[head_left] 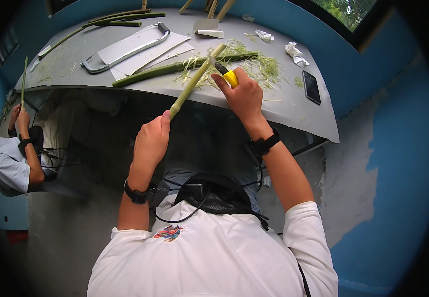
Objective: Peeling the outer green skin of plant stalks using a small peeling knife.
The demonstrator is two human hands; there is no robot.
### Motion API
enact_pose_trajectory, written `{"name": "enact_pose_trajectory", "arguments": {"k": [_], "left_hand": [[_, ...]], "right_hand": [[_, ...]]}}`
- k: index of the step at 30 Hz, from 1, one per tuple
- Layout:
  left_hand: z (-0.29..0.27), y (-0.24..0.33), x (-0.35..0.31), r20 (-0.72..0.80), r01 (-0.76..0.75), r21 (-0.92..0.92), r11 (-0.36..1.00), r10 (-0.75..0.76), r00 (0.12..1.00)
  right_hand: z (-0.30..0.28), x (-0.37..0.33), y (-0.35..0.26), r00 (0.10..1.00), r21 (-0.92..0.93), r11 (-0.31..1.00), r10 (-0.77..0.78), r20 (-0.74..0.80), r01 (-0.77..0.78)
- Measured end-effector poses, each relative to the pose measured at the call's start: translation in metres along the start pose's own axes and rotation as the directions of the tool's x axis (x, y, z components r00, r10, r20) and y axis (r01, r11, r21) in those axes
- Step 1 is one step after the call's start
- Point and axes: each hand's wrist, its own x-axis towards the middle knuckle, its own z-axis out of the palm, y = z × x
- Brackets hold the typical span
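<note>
My left hand [151,138] is closed round the lower end of a pale, scraped bamboo stick [190,88], which slants up and away to the right over the table's near edge. In my right hand [245,94] is a yellow and black utility knife [228,74]. Its blade end meets the stick near the upper part. Behind the stick lies a darker green bamboo pole [150,75], with thin green shavings [261,69] heaped round its right end.
On the grey table [284,106] are a hacksaw [125,53] on white paper sheets [150,37], green stalks [125,21], crumpled tissues [296,53] and a phone [311,87]. At the left, another person [14,153] holds a thin green stalk [24,81].
</note>
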Motion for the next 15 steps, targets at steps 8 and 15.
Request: {"name": "enact_pose_trajectory", "arguments": {"k": [8, 15], "left_hand": [[0.003, 0.024, -0.005, 0.088, -0.119, 0.115, 0.986, 0.11, 0.99], [-0.006, 0.012, -0.008, 0.093, -0.099, 0.056, 0.994, 0.094, 0.991]], "right_hand": [[0.005, -0.003, 0.016, 0.996, 0.268, 0.963, 0.022, -0.081, 0.0], [0.006, -0.001, 0.015, 0.972, 0.21, 0.968, 0.173, -0.16, -0.138]]}}
